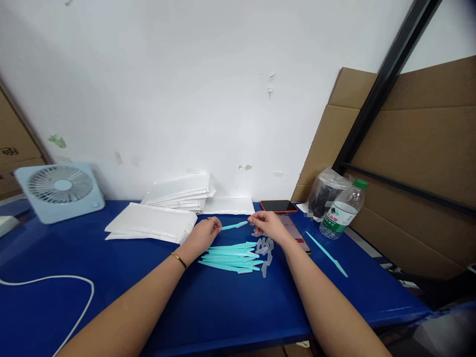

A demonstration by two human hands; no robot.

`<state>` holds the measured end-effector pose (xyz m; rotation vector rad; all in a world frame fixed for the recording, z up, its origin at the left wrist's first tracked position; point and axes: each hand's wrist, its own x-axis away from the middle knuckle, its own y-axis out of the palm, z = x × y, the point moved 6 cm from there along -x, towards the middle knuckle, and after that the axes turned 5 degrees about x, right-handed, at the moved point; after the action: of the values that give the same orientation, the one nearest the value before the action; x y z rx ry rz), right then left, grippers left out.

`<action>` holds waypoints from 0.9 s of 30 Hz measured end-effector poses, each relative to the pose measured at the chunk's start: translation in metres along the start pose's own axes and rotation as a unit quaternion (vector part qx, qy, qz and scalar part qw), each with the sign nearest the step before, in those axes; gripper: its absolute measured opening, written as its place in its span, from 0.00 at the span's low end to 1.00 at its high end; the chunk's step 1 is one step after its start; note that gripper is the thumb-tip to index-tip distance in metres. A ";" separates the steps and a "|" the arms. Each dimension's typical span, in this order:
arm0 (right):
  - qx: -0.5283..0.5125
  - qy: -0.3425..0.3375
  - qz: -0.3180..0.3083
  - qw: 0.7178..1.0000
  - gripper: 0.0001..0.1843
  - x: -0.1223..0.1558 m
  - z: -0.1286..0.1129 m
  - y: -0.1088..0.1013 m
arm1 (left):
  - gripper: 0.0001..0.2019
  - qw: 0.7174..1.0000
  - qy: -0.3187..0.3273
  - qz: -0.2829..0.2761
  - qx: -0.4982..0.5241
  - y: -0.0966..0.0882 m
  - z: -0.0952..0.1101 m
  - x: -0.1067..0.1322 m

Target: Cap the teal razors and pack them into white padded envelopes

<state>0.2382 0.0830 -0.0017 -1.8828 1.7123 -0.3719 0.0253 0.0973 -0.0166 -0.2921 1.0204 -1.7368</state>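
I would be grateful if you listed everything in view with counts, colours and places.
Square plastic fan: 1, pale blue, left
Flat packets: several, white, before the wall (1, white, behind)
Thin cable: 1, white, front left
Slim piled sticks: several, turquoise, centre
Small plastic caps: several, translucent, right of pile
Loose slim stick: 1, turquoise, right
Held slim stick: 1, turquoise, between hands
Flat phones: 2, one orange-edged, centre right
Plastic bottle: 1, clear, green cap, right
Cardboard sheets: several, brown, both sides
Metal frame: 1, black, right
Table: 1, blue, beneath
Left hand: 1, bare, pinching held stick
Right hand: 1, bare, at its tip
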 end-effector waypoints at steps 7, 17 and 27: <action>0.230 -0.006 -0.011 0.973 0.02 0.000 0.021 -0.018 | 0.10 0.997 0.056 -0.010 -0.058 -0.004 0.021 0.007; 0.087 0.005 -0.026 0.996 0.10 0.000 0.024 -0.019 | 0.09 0.991 0.022 -0.133 0.007 0.016 0.029 0.017; 0.034 -0.035 -0.103 0.993 0.12 0.015 -0.006 -0.018 | 0.12 0.994 -0.022 -0.081 0.064 0.004 0.020 0.015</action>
<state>0.2521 0.0673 0.0107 -2.0041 1.4454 -0.4336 0.0342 0.0743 -0.0118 -0.3367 0.8691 -1.9250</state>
